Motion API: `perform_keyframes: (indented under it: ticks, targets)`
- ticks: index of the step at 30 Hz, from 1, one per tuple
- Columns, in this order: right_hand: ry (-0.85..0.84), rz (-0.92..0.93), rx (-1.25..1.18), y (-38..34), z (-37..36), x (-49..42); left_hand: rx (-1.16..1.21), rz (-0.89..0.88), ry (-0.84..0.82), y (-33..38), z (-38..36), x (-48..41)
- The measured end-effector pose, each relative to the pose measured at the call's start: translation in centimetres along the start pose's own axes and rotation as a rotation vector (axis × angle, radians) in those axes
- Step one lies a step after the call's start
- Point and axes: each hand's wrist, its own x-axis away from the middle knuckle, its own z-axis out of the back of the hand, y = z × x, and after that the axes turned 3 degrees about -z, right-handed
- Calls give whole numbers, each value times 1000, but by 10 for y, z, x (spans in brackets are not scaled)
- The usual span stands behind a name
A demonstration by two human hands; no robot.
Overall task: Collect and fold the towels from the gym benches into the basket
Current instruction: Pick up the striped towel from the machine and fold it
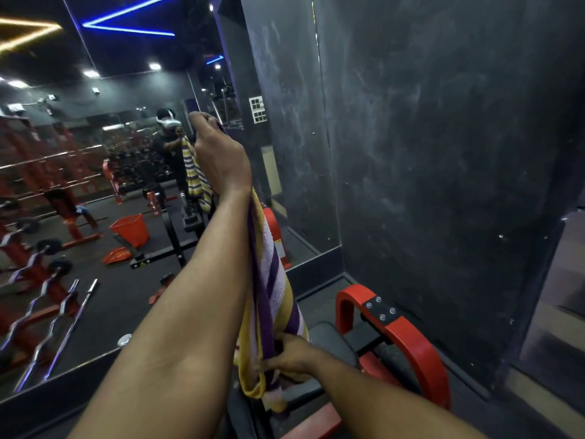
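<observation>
While the left hand [218, 153] is raised high with the arm stretched forward, it is closed around the top end of the towel [272, 280], fingers curled over the cloth. The towel hangs straight down from that grip, striped purple, yellow and white, bunched into a narrow length. The right hand [291, 354] sits low and pinches the towel near its bottom end, fingers closed on the folds; a short fringed tail hangs below it. The towel is taut between the 2 hands and clear of any surface.

Beneath the towel stands the bench [332, 340], with a black pad and a red curved frame [421, 353] carrying a black bolted plate. It stands close to a dark scuffed wall [443, 137] on the right.

To the left a mirror [79, 185] covers the wall. In its reflection appear an orange basket [131, 229] on the floor, well apart from the person, an orange lid-like piece [117, 256] just beside it, red racks with curl bars [41, 315], and the person holding the same towel. Blue and yellow light strips show on the ceiling.
</observation>
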Motion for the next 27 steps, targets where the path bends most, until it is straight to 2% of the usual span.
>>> perform_keyframes:
  ticks: [5, 10, 14, 25, 27]
  targets:
    - [224, -9, -107, -4, 2, -8, -15, -2, -13, -7, 5, 2]
    - [203, 109, -119, -12, 13, -5, -69, 17, -35, -8, 6, 7]
    - [386, 146, -84, -19, 11, -7, -90, 28, -57, -1, 5, 11]
    - [517, 202, -172, -33, 7, -9, -68, 26, -82, 14, 5, 12]
    - [589, 171, -229, -25, 10, -5, -78, 10, -70, 9, 6, 6]
